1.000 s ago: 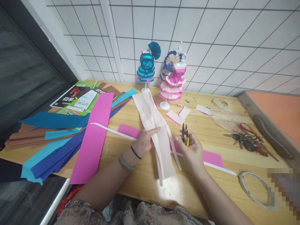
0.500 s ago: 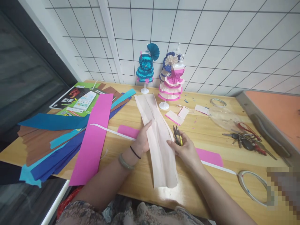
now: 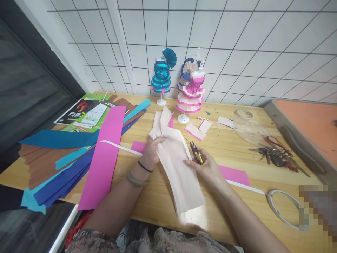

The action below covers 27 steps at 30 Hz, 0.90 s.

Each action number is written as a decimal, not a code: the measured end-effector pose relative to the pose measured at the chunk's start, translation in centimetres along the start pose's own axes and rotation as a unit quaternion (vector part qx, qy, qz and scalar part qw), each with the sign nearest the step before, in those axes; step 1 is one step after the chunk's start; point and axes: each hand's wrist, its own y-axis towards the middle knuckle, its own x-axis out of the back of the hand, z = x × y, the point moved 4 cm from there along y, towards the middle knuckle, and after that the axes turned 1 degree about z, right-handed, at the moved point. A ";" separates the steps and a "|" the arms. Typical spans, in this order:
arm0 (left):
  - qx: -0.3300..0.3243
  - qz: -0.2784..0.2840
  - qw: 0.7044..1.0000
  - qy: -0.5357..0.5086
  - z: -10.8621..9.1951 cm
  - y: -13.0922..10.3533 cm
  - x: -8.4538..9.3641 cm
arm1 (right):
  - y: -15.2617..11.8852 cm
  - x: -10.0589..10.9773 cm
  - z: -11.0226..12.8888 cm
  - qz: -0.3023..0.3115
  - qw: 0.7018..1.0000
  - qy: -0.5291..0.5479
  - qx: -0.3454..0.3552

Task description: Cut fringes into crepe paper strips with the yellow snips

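The left hand's (image 3: 152,154) fingers are gripping pale paper (image 3: 179,151) above the tabletop's (image 3: 155,202) middle. At its four o'clock, the right hand's (image 3: 207,167) fingers are pinching the edge while holding scissors (image 3: 200,156); their blades, pointing toward eleven, could nick it if the grip slips. Tape (image 3: 244,187) passing beneath could snag it, if sticky.

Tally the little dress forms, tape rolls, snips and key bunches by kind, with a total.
Dress forms: 3 (teal one, blue-and-cream one, pink-and-cream one)
Tape rolls: 2 (smaller-looking roll near the wall, larger-looking roll at lower right)
Snips: 1, in the right hand
Key bunches: 1
Total: 7
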 end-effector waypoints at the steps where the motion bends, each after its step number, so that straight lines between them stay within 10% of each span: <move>1: -0.002 -0.009 1.000 0.003 -0.1 0.0 0.0 | 0.0 0.1 0.0 -0.006 1.000 0.002 -0.005; 10: 0.189 0.081 0.979 0.005 2.7 -0.2 -0.4 | 0.1 0.4 -0.2 -0.022 0.999 0.029 -0.040; 27: 0.163 0.142 0.975 0.043 3.5 -0.8 -1.1 | 0.1 0.0 -1.0 -0.002 1.000 -0.009 -0.013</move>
